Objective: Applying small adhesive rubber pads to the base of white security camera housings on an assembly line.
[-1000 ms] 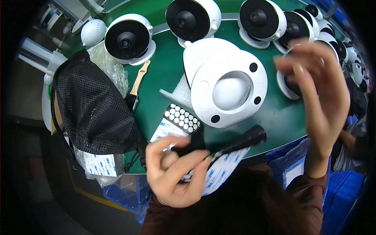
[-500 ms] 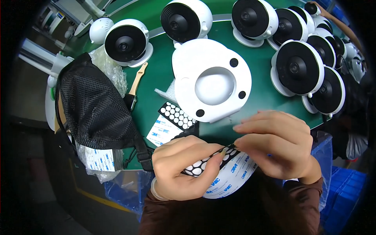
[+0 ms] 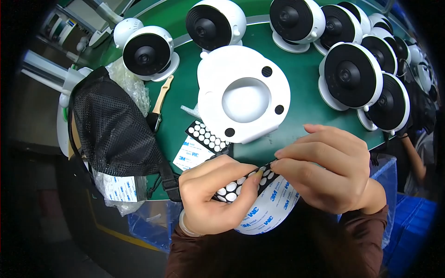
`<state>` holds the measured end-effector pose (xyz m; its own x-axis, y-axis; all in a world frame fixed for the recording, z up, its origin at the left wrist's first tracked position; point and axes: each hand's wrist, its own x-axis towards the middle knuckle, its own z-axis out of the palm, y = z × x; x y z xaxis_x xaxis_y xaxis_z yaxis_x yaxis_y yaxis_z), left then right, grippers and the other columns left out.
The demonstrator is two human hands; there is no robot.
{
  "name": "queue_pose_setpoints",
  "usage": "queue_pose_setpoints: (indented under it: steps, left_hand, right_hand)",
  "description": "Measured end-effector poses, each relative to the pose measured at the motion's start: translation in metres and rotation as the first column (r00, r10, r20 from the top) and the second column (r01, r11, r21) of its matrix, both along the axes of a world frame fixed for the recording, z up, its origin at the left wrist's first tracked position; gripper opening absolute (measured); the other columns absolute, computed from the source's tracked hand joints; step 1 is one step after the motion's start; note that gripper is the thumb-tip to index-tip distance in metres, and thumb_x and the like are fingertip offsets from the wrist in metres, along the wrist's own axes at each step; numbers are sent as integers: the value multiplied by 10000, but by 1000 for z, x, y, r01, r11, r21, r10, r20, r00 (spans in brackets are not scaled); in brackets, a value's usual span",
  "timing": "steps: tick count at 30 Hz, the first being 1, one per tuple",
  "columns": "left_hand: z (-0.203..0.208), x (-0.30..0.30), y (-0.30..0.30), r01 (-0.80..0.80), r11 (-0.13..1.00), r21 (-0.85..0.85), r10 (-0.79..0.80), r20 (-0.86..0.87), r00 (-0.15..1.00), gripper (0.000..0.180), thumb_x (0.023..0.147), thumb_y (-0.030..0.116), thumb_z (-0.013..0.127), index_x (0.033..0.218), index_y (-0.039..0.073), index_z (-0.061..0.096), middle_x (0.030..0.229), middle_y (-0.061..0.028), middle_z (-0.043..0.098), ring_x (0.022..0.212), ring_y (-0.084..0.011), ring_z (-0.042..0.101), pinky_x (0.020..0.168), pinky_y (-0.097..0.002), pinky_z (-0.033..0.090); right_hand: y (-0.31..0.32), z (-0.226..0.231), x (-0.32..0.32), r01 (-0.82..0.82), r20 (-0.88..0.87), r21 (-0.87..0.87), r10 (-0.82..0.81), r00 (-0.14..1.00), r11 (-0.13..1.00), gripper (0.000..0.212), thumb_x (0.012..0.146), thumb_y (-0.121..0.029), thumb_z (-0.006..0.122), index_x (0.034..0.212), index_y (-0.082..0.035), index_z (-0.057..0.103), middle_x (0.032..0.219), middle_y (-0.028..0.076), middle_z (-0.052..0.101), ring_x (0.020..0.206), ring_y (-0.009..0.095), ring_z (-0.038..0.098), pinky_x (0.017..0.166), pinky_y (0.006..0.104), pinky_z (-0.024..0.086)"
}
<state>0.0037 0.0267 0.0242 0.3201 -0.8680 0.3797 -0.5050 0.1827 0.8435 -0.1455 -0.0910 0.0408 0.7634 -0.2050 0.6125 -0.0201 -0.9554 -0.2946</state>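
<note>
A curved sheet of round adhesive pads [image 3: 230, 186] is pinched between the thumb and fingers of my left hand [image 3: 213, 194]. White dots on black show on its face, and a white backing with blue print [image 3: 269, 208] curls below. My right hand [image 3: 324, 171] has thumb and forefinger closed at the sheet's upper right end; whether a single pad is between the tips is hidden. Beyond my hands lies a white rounded housing [image 3: 211, 78] with a round recess and three dark round pads on its underside. A second dotted sheet [image 3: 207, 136] lies left of the housing.
White ball-shaped devices with black faces [image 3: 148, 51] stand along the back and crowd the right [image 3: 351, 76]. At left are a black mesh bag [image 3: 113, 125], a watch with a tan strap [image 3: 162, 99] and bubble wrap [image 3: 134, 83]. Blue crates [image 3: 410, 231] sit lower right.
My right fingers have come down and closed at the sheet's end. The view has shifted slightly, and another person's arm now shows lower at the far right.
</note>
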Motion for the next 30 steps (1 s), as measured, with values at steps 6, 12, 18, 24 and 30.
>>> queue_pose_setpoints:
  steps: [6, 12, 18, 24, 30]
  left_hand:
    - [-1, 0, -2, -29, 999, -21, 28, -39, 999, 123, 632, -81, 640, 752, -67, 614, 637, -119, 594, 520, -148, 572, 468, -223, 418]
    - [2, 0, -1, -25, 1000, -19, 25, -3, 1000, 117, 632, -75, 639, 745, -61, 616, 636, -110, 593, 524, -144, 575, 478, -219, 421]
    - [2, 0, -2, -25, 1000, -14, 25, 4, 1000, 108, 632, -74, 639, 736, -59, 616, 633, -109, 590, 521, -144, 569, 476, -222, 418]
    - [-1, 0, -3, -24, 999, -23, 23, -57, 998, 107, 632, -72, 637, 736, -62, 616, 632, -108, 588, 523, -137, 565, 473, -219, 410]
    - [0, 0, -5, -25, 999, -38, 24, -16, 1000, 107, 629, -73, 632, 735, -60, 621, 630, -105, 589, 530, -136, 570, 471, -221, 407]
  right_hand:
    - [1, 2, 5, 25, -38, 75, -23, 999, 997, 191, 564, -34, 711, 734, -75, 635, 759, 47, 639, 675, 200, 622, 690, 327, 511]
    - [1, 7, 6, 43, -28, 131, -40, 999, 990, 208, 577, -12, 714, 760, -64, 629, 769, 49, 638, 659, 199, 617, 672, 310, 511]
    - [3, 6, 7, 44, -35, 78, -42, 999, 996, 207, 580, -3, 707, 763, -59, 630, 768, 49, 638, 654, 198, 616, 659, 305, 514]
    - [5, -3, 6, 57, 64, -92, -51, 997, 994, 198, 583, 1, 706, 760, -35, 624, 762, 62, 635, 657, 198, 615, 643, 297, 514]
    - [-6, 8, 9, -17, -75, 259, 38, 996, 966, 210, 589, 50, 695, 771, -15, 612, 769, 93, 624, 662, 212, 597, 538, 277, 465]
